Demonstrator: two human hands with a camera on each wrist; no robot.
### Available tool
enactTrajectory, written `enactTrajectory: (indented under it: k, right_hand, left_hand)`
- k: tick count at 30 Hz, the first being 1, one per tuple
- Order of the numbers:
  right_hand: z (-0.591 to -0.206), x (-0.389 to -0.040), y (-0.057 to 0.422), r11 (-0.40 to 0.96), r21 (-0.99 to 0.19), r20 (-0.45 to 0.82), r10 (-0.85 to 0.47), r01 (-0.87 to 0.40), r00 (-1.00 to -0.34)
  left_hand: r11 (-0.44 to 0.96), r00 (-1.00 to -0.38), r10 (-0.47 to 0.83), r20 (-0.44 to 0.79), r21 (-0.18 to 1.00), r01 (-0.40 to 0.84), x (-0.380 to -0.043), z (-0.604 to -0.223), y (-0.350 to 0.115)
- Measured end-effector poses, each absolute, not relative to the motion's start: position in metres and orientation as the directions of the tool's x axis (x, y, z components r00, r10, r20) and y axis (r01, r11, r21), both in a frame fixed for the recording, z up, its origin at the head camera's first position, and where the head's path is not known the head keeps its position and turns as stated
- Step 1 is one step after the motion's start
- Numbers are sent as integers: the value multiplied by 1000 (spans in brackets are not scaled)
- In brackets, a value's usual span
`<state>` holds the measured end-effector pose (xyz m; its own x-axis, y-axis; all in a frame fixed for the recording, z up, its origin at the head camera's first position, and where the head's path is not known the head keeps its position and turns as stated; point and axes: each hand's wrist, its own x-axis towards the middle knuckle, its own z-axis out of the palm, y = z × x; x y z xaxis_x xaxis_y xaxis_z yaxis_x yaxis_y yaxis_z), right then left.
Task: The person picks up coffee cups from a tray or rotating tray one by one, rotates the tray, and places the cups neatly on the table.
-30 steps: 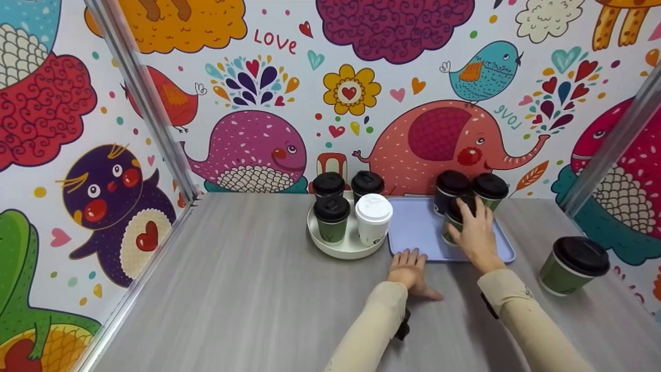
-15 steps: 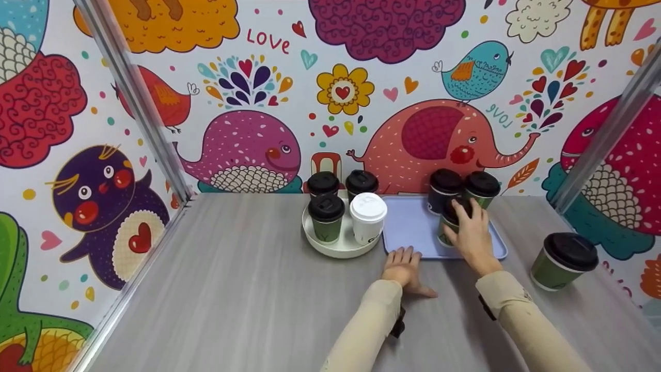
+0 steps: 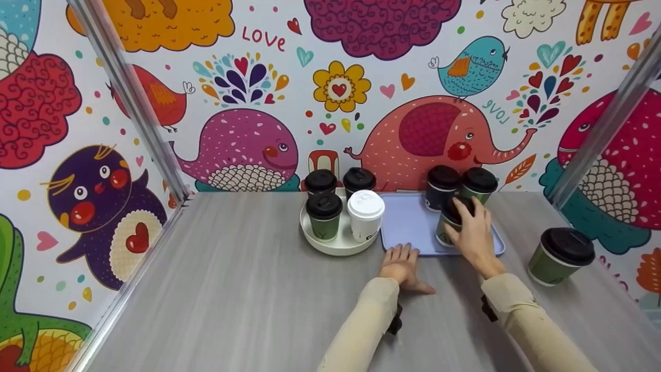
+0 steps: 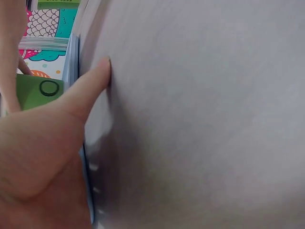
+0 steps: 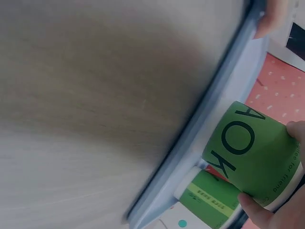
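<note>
In the head view, my right hand (image 3: 476, 235) grips a green paper coffee cup (image 3: 446, 228) with a black lid, thumb on its left side and fingers over the lid. The cup is upright over the front part of a pale blue tray (image 3: 408, 222). Dark lettering shows on its sleeve in the right wrist view. Behind it on the tray stand a dark coffee cup (image 3: 440, 199) and another green one (image 3: 480, 196), both black-lidded. My left hand (image 3: 403, 271) lies with fingers spread at the tray's front left corner, thumb out over the table.
Left of the tray, a round white dish (image 3: 338, 249) bears several lidded cups, including a white cup (image 3: 365, 225). A larger green cup (image 3: 559, 258) stands alone on the grey table (image 3: 232, 289) at the right. A patterned wall (image 3: 330, 103) rises behind.
The gripped cup has shifted slightly toward the tray's front edge, away from the two behind it. The left hand stays at the tray's corner. The head view has turned a little.
</note>
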<state>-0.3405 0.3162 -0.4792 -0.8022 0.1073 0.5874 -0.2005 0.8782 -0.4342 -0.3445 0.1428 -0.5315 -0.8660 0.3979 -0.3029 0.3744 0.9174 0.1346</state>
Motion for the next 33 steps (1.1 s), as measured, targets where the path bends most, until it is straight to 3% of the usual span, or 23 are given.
enactTrajectory:
  k: [14,26,33]
  right_hand:
    - [-469,-306,325,860,-477,526,114,-181,-843]
    - [-478,-279,342,874,-433,625,116,-219,-772]
    - [-482,-260,351,873,-439,616,121,-212,-778]
  left_hand:
    - [907,-858,419,-298,185,379,-348,-536,139]
    - [899,-856,433,-281,208,386,-347,-537,140]
    - [896,-853,440,-280,207,394,-345,-534,138]
